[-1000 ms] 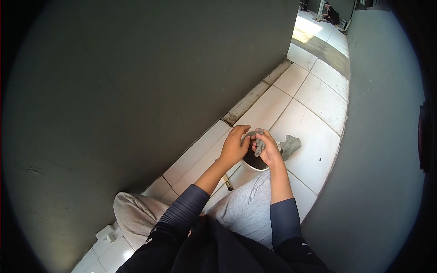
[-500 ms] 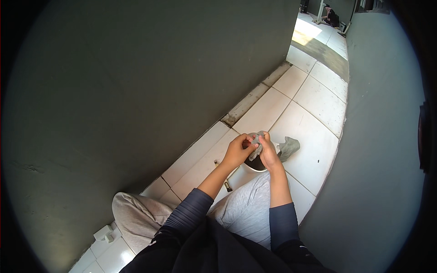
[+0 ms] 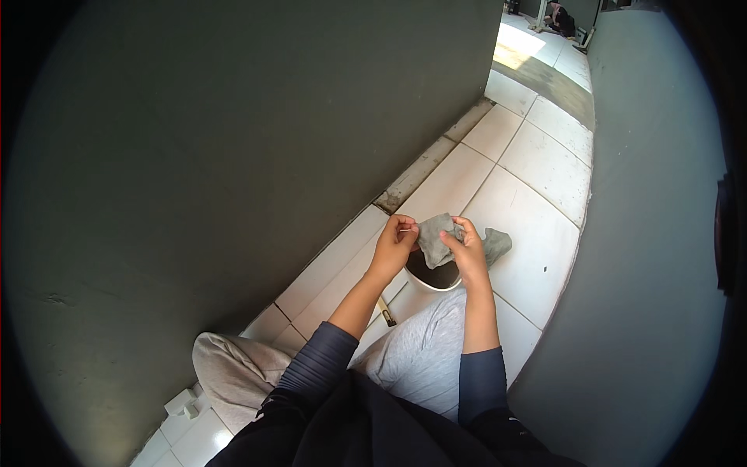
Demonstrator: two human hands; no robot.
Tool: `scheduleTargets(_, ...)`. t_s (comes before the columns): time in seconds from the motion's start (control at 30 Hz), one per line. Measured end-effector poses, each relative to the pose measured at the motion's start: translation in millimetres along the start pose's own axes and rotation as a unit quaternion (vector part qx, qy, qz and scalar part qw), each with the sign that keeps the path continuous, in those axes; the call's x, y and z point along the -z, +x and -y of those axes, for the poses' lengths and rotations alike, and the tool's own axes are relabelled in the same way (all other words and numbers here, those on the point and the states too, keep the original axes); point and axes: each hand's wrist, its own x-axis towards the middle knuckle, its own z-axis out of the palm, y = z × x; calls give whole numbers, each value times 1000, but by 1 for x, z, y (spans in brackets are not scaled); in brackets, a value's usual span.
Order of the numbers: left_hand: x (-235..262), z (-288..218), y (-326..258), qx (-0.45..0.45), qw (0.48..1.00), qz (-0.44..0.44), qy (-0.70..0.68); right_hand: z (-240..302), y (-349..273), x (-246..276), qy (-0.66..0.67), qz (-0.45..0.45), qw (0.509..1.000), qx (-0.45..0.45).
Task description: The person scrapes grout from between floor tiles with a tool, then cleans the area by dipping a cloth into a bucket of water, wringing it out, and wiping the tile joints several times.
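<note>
I sit on a white tiled floor between two dark grey walls. My left hand [image 3: 395, 243] pinches one edge of a small grey cloth [image 3: 436, 237], and my right hand [image 3: 469, 251] grips its other side. The cloth hangs spread between both hands, just above a white bucket [image 3: 424, 282] with a dark inside. A second crumpled grey cloth [image 3: 496, 243] lies on the tile right behind my right hand.
My grey-trousered knees [image 3: 416, 354] reach toward the bucket. A small dark tool [image 3: 386, 314] lies on the floor by the bucket. A grey wall [image 3: 233, 156] rises on the left, another [image 3: 646, 272] on the right. Sunlit tiles [image 3: 537, 156] run on ahead.
Both hands have moved apart, and the bunched grey cloth is now opened out between them. The hands sit slightly higher above the bucket.
</note>
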Motion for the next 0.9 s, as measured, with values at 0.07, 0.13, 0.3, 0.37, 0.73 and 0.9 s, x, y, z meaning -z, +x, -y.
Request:
scheduleTargets(0.07, 0, 2, -1, -3, 999, 21, 45, -15, 15, 30, -129, -182, 947, 232)
scheduleTargets(0.13, 19, 3, -8, -3, 995, 25, 101, 0, 2, 31, -202, -249, 907, 274)
scheduleTargets(0.3, 58, -4, -41, 13, 990, 14, 141, -1, -21, 41, -500, -241, 812, 178)
scheduleTargets(0.37, 78, -3, -59, 10, 989, 3, 146, -6, -24, 37, -563, -148, 812, 48)
scheduleTargets(0.73, 148, -4, -174, 36, 967, -62, 245, -22, -42, -96, -582, 248, 767, 110)
scheduleTargets(0.9, 148, 19, -186, 36, 969, -43, 241, -47, -26, -85, -641, 332, 690, 58)
